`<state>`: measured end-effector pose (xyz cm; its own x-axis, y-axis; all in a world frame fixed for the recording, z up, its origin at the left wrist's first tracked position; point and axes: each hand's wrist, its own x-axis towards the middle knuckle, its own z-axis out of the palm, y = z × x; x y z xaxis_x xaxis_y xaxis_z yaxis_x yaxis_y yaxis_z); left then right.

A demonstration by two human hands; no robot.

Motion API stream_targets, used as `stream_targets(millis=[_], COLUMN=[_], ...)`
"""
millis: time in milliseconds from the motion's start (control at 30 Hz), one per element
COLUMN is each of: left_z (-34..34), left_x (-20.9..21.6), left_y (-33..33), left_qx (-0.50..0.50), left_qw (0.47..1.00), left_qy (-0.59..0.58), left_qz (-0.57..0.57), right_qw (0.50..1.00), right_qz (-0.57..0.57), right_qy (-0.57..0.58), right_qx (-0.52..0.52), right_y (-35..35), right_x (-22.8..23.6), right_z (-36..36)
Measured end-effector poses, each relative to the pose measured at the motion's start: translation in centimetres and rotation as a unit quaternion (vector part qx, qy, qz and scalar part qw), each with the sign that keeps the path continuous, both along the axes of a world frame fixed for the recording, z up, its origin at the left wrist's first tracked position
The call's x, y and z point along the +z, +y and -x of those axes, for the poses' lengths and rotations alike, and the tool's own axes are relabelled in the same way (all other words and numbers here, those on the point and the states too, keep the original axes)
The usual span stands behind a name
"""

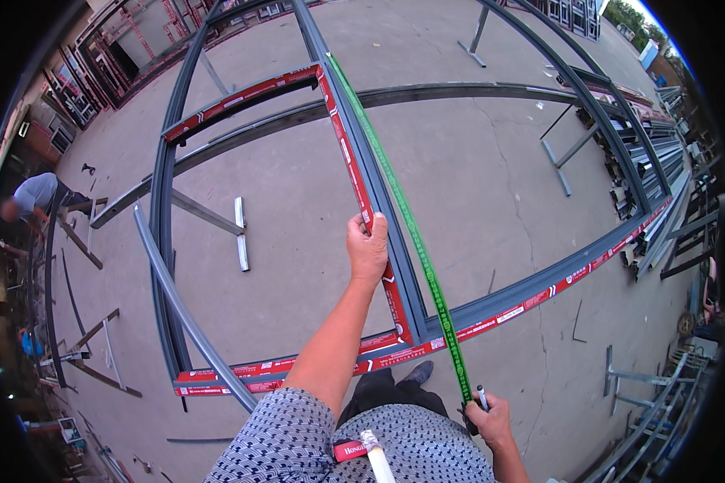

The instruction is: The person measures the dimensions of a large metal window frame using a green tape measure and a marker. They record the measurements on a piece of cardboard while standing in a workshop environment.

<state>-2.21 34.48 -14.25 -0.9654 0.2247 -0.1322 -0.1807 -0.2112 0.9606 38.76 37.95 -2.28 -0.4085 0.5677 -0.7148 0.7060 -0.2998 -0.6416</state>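
Green tape measure [415,237] stretches along the grey frame bar [408,294] — your right hand [491,420] grasps its dark end and a marker [482,395]; your left hand [368,251] clasps the bar's red-covered side.

- Frame [381,201]: grey metal by its look, smooth, with a low satin sheen.
- Red strips [345,145] along it: thin plastic-like film, printed, slightly glossy.
- Tape measure [411,225]: green blade, smooth, shiny.
- Curved tube [171,290]: smooth, silvery metal, softly glossy.
- Support beam [475,90]: dull, scuffed metal.
- Ground [451,177]: matt, cracked concrete.
- Shirt [411,435]: matt patterned cloth.
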Motion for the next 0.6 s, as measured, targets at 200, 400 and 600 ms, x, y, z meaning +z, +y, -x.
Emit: stream_targets(millis=[200, 400, 600], left_z=[0.0, 0.5, 0.8], left_x=[0.4, 0.1, -0.6], left_y=[0.2, 0.2, 0.3], left_qx=[0.000, 0.002, 0.002], left_qw=[1.000, 1.000, 1.000], left_qy=[0.002, 0.004, 0.012], left_qz=[-0.006, 0.004, 0.001], right_qw=[1.000, 1.000, 1.000], right_qz=[0.012, 0.005, 0.002], right_qy=[0.002, -0.003, -0.005], right_qx=[0.005, 0.008, 0.008], right_y=[0.1, 0.0, -0.1], right_x=[-0.2, -0.6, -0.5], right_z=[-0.3, -0.7, -0.9])
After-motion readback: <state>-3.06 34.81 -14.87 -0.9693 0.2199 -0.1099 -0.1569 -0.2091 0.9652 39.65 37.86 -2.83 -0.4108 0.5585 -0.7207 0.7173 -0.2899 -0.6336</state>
